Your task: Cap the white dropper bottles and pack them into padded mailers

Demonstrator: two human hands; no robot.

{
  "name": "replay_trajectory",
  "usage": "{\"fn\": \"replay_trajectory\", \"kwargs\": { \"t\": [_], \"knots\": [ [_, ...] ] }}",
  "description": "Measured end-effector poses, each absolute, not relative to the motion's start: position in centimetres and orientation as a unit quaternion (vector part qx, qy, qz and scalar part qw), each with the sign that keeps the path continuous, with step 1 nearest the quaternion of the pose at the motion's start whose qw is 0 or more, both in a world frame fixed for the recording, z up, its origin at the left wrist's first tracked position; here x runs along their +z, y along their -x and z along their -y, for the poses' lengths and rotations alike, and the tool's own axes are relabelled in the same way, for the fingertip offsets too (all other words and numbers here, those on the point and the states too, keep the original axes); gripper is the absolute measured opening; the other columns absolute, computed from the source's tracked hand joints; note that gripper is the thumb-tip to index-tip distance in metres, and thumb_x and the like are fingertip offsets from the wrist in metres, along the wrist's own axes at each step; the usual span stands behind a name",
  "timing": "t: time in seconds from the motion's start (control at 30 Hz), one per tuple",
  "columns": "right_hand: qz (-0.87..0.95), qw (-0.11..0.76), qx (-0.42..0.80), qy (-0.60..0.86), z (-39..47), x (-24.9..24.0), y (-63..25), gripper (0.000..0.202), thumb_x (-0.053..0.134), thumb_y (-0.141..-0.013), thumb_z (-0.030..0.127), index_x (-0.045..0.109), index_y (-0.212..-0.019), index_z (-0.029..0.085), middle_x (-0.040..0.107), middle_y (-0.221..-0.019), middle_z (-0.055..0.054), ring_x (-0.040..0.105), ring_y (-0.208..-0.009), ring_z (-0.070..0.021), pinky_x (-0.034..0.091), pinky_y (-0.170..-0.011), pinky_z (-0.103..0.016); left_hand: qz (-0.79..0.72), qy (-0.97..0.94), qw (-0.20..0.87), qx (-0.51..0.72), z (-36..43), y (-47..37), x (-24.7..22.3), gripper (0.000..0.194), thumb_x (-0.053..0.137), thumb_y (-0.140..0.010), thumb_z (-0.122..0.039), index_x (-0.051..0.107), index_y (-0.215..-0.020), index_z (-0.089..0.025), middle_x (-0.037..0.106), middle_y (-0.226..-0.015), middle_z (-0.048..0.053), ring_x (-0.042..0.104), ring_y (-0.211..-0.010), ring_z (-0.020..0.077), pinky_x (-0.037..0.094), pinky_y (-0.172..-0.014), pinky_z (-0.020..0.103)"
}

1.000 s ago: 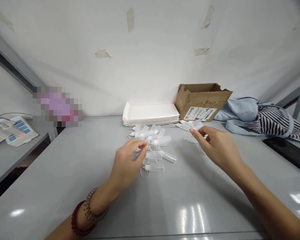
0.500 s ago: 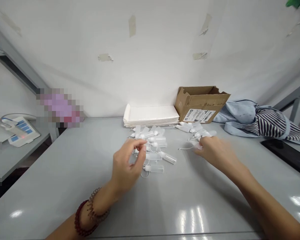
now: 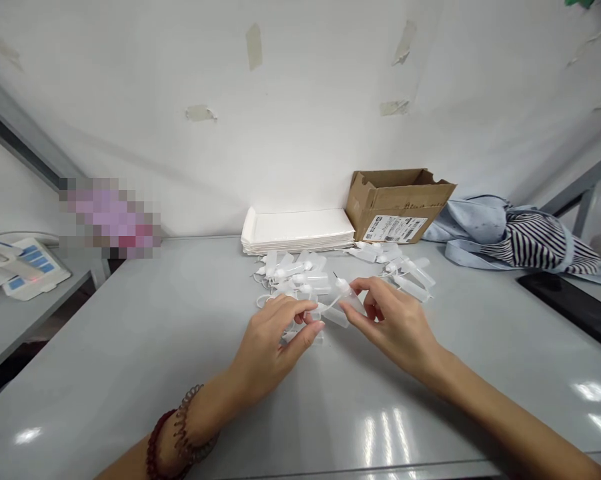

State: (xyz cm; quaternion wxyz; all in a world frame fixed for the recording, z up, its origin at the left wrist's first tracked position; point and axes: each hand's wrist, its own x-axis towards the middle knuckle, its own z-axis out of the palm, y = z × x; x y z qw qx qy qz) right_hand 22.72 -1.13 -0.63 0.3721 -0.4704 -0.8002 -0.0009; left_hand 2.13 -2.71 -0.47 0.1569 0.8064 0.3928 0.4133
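Observation:
My right hand (image 3: 395,323) pinches a small translucent needle-tip bottle (image 3: 354,301) by its body. The bottle is tilted, its thin dark needle tip bare and pointing up and to the left. From its neck a white cap strap (image 3: 333,303) curves to the fingertips of my left hand (image 3: 280,333). The thumb and forefinger of that hand close around the strap's end; the cap itself is hard to make out. Beneath and behind the left hand lies a pile of similar bottles (image 3: 314,281), partly hidden by it. A second group of bottles (image 3: 413,288) lies behind the right hand.
A stack of white padded envelopes (image 3: 300,227) and an open cardboard box (image 3: 405,207) stand against the wall. To the right are a blue-and-striped cloth bag (image 3: 535,240) and a black phone (image 3: 570,310). A white device (image 3: 37,267) sits at far left.
My right hand has moved left from the right-hand group with a bottle in its fingers. My left hand has shifted right and forward to meet it at the strap.

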Motion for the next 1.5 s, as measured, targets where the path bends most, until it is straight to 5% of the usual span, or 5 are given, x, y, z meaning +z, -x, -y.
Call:
{"fn": "replay_trajectory", "kwargs": {
  "t": [0.37, 0.63, 0.83, 1.5],
  "knots": [
    [0.792, 0.400, -0.047, 0.459, 1.0, -0.7, -22.9, 0.013, 0.055, -0.088, 0.030, 0.050, -0.095, 0.019, 0.058, -0.071, 0.001, 0.049, -0.048, -0.0088, 0.039, -0.048, -0.021, -0.440, -0.779, 0.161, 0.417, 2.6, -2.1, -0.2, 0.011, 0.054, -0.088, -0.018, 0.064, -0.084, -0.018, 0.065, -0.071, 0.000, 0.059, -0.066, 0.0127, 0.046, -0.066, 0.026],
    [0.867, 0.320, -0.041, 0.381, 1.3, -0.8, -22.6, 0.015, 0.047, -0.090, 0.018, 0.053, -0.103, 0.015, 0.065, -0.082, -0.006, 0.056, -0.055, -0.0113, 0.045, -0.052, -0.023, -0.457, -0.737, 0.173, 0.468, 2.7, -1.8, -0.1, 0.013, 0.053, -0.089, -0.013, 0.065, -0.091, -0.018, 0.068, -0.088, 0.002, 0.062, -0.084, 0.0137, 0.048, -0.076, 0.024],
    [0.885, 0.330, -0.060, 0.322, 1.7, -0.6, -22.1, 0.016, 0.051, -0.085, 0.010, 0.056, -0.100, 0.012, 0.066, -0.083, -0.007, 0.063, -0.070, -0.0146, 0.049, -0.056, -0.024, -0.435, -0.726, 0.217, 0.486, 2.7, -2.0, -0.1, 0.015, 0.057, -0.087, -0.011, 0.069, -0.091, -0.019, 0.066, -0.086, 0.001, 0.061, -0.079, 0.0115, 0.048, -0.071, 0.020],
    [0.888, 0.324, -0.057, 0.321, 2.0, -0.3, -22.1, 0.016, 0.054, -0.085, 0.011, 0.059, -0.099, 0.009, 0.066, -0.084, -0.008, 0.064, -0.070, -0.0155, 0.051, -0.055, -0.025, -0.444, -0.705, 0.263, 0.486, 2.8, -1.9, 0.3, 0.011, 0.059, -0.085, -0.011, 0.067, -0.082, -0.018, 0.067, -0.081, -0.001, 0.061, -0.077, 0.0107, 0.048, -0.069, 0.019]
  ]
}}
